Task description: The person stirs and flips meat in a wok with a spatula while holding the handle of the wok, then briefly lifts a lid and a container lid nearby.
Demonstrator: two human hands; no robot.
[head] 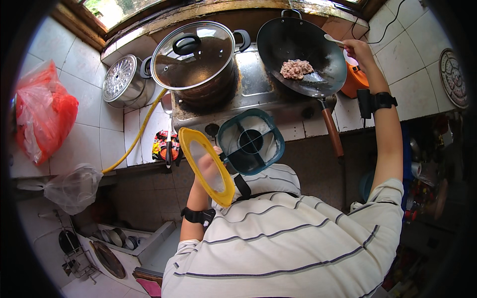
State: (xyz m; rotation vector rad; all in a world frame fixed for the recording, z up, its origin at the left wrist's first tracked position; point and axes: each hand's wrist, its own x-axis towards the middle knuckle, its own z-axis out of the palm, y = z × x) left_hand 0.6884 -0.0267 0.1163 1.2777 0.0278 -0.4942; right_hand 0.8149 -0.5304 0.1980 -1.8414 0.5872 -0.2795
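Observation:
My left hand point(210, 160) holds a teal seasoning box point(250, 141) with four compartments around a round middle well; white powder shows in several of them. The box's yellow-rimmed lid point(207, 167) stands tilted up at its left, partly over that hand. In my right hand point(358, 52) is a small pale spoon point(332, 39), raised over the right rim of a dark wok point(335, 61). Minced raw-looking meat point(296, 69) lies in a clump inside the wok, beside a wet, shiny patch. The wok's wooden handle point(332, 132) points towards me.
A large lidded pot point(193, 74) sits on the gas stove point(255, 74), left of the wok. Further left are a steel steamer pot point(126, 85), a yellow hose point(143, 130), a spatula point(168, 145) and a red plastic bag point(46, 115). An orange container point(354, 80) stands behind my right wrist.

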